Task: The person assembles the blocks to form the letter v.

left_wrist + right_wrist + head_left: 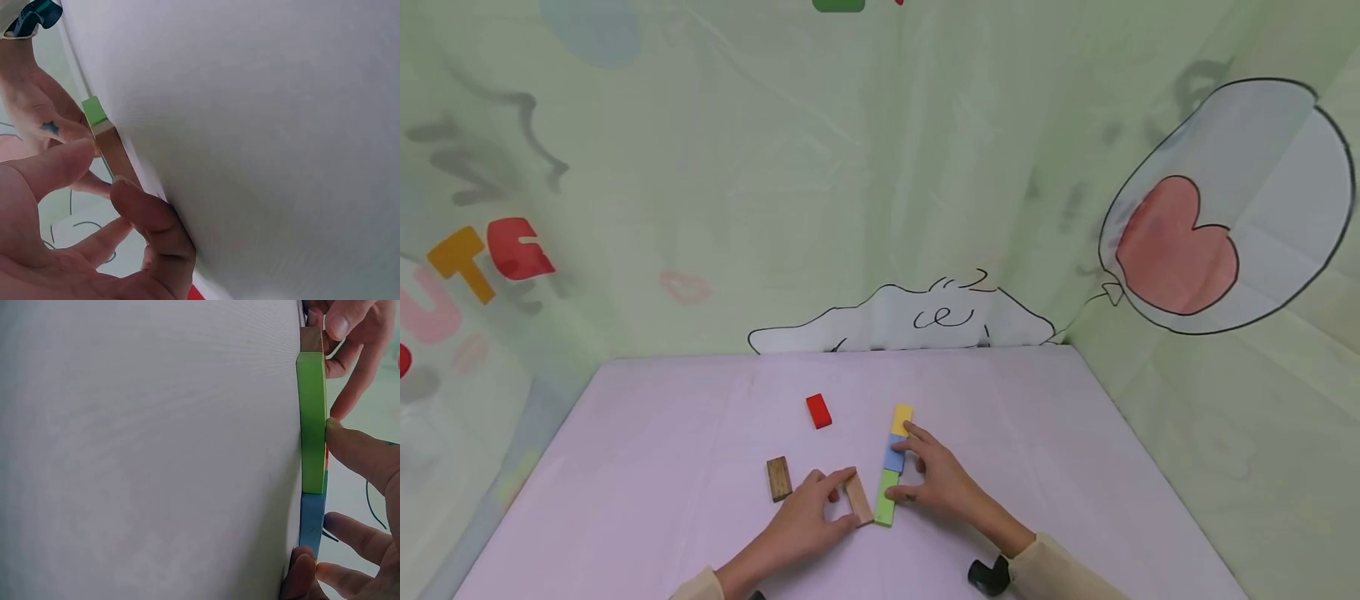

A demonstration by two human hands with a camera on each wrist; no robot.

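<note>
My left hand (808, 518) pinches a light wooden block (859, 498) by its two ends, thumb at the near end and index finger at the far one. The near end of this block meets the near end of a green block (887, 498). A blue block (894, 455) and a yellow block (902, 419) continue the line away from me. Over this row is my right hand (942, 479), its thumb on the green block and its spread fingers touching the blue and yellow ones. In the right wrist view, the green block (312, 422) and blue block (312, 519) sit end to end.
A dark brown wooden block (779, 478) lies just left of my left hand. Farther back on the pale tabletop (685, 433) is a red block (818, 411). A printed cloth (775, 167) stands behind the table's back edge and along both sides.
</note>
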